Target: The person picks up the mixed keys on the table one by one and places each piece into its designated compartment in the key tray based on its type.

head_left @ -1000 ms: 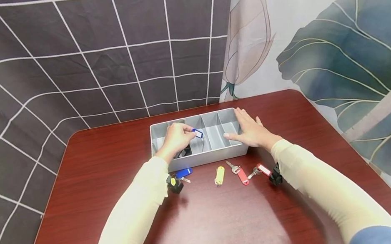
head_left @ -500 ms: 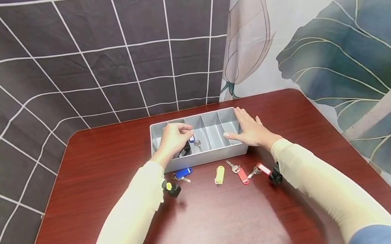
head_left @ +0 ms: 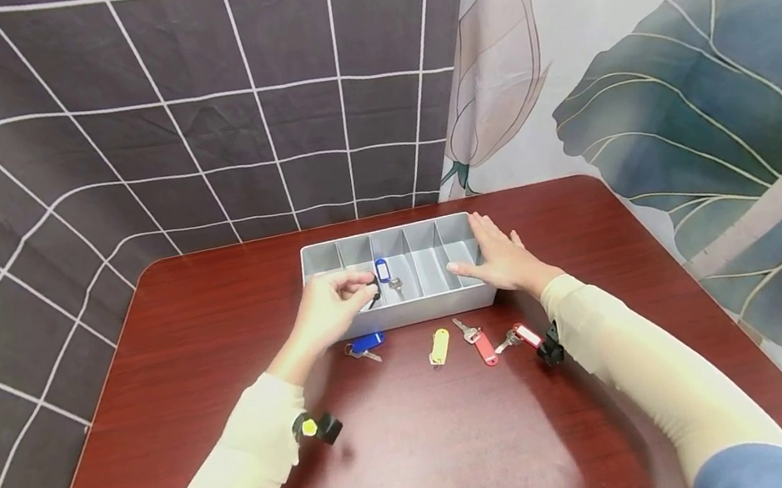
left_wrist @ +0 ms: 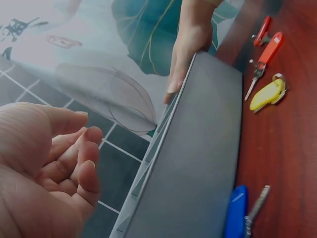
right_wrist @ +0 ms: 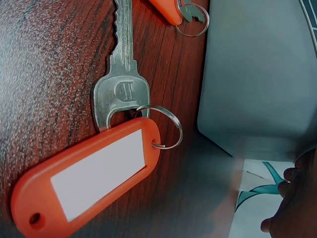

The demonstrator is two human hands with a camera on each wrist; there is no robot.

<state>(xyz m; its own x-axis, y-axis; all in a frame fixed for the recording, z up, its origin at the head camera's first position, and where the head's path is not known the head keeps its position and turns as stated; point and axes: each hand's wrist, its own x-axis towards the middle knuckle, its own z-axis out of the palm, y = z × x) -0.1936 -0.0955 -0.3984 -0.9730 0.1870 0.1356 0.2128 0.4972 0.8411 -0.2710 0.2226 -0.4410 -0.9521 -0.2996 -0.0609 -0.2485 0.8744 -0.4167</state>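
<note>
A grey tray [head_left: 431,305] with several compartments stands near the back of the table. My left hand [head_left: 332,303] is over its left part, fingers loosely curled; the left wrist view shows nothing between them. A blue key tag [head_left: 383,270] with a key [head_left: 395,285] lies in the middle compartment. In the compartment left of it, a black object [head_left: 373,290] is partly hidden by my left hand. My right hand [head_left: 502,257] rests at the tray's right end with fingers extended, the thumb over the last compartment.
Before the tray lie a blue key tag [head_left: 368,343] with a key, a yellow tag [head_left: 439,348], and two red tags [head_left: 485,348] with keys. One red tag [right_wrist: 94,173] shows up close in the right wrist view. Behind the table hangs a gridded curtain [head_left: 193,138].
The blue key tag with its key has been let go into the middle compartment. My left hand has drawn back to the left and toward me. The right hand stays in place.
</note>
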